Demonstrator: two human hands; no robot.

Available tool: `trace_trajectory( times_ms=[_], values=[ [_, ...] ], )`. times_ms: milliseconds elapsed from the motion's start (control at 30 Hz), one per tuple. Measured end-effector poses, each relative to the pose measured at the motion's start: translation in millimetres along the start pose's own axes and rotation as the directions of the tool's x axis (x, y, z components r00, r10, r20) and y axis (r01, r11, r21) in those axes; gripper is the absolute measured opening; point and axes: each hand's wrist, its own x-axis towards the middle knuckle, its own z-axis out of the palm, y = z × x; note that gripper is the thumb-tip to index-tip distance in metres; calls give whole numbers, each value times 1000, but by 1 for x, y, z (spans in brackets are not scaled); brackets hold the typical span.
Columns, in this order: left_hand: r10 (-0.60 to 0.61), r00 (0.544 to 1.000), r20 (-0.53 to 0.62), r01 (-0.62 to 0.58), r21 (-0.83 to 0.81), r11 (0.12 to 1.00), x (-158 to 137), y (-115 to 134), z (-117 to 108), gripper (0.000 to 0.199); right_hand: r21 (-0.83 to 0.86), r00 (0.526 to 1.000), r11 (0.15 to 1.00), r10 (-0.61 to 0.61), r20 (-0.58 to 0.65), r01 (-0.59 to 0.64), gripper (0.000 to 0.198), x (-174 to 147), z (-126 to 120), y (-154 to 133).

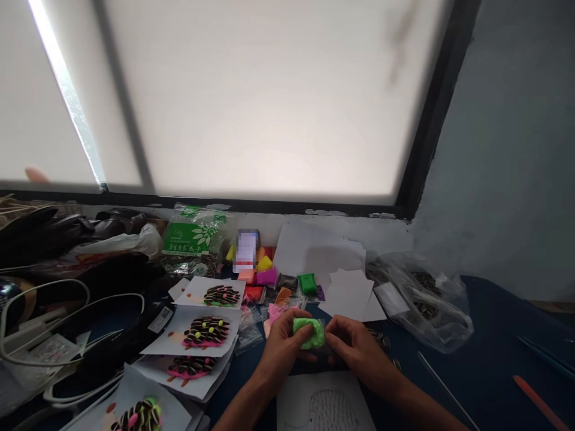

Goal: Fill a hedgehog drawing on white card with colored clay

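My left hand (287, 338) is closed round a clear packet of bright green modelling clay (309, 333), its thumb pressed on the front. At the packet's right edge, my right hand (353, 344) has its fingers pinched together on the clear wrapper. Below both hands lies a white sheet with a pencil-like drawing (332, 407) of a spiky, rounded animal. Just beyond the hands is a pink clay packet (277, 311), partly hidden by my left hand.
Left are cards with seed-covered hedgehog figures (206, 332). Behind stand coloured clay packets (267, 276), a phone (246, 251) and a green seed bag (191, 236). Blank white cards (350, 293), a clear bag of seeds (424, 302) and a thin rod (444, 383) lie right.
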Motion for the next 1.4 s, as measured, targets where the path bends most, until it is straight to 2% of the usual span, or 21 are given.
trace_trajectory(
  times_ms=[167, 367, 500, 700, 800, 967, 1133, 1267, 1400],
  values=[
    [-17, 1000, 13, 17, -15, 1000, 3, -1, 2, 57, -168, 994, 986, -28, -108, 9, 20, 1, 0, 9],
    [-66, 998, 8, 66, -77, 995, 1, 4, 4, 55, -262, 985, 963, -97, -144, 57, 18, 2, -1, 9],
    [-86, 995, -44, 82, -80, 993, 0, 7, 5, 56, -256, 977, 959, -163, -136, 124, 16, 0, 0, 5],
    [-84, 993, -86, 78, -72, 994, 4, -1, 4, 58, -153, 967, 968, -221, -129, 201, 21, -1, 3, 11],
    [-71, 997, -42, 67, -90, 994, 5, -5, -1, 54, -127, 973, 971, -213, -90, 201, 26, 0, 2, 13],
    [-36, 992, 122, 58, -176, 983, 3, -8, -9, 51, -108, 984, 983, -160, -80, 151, 29, 0, -2, 14],
    [-38, 998, 46, 42, -96, 994, 0, -6, -5, 53, -118, 985, 983, -153, -83, 143, 29, -1, -3, 15],
    [-68, 996, 63, 70, -24, 997, -3, 0, -1, 52, -239, 977, 956, -196, -89, 170, 27, -1, -3, 15],
    [-60, 994, 95, 63, -21, 998, -4, 3, -1, 47, -301, 972, 935, -220, -76, 188, 29, -3, -3, 11]
  ],
)
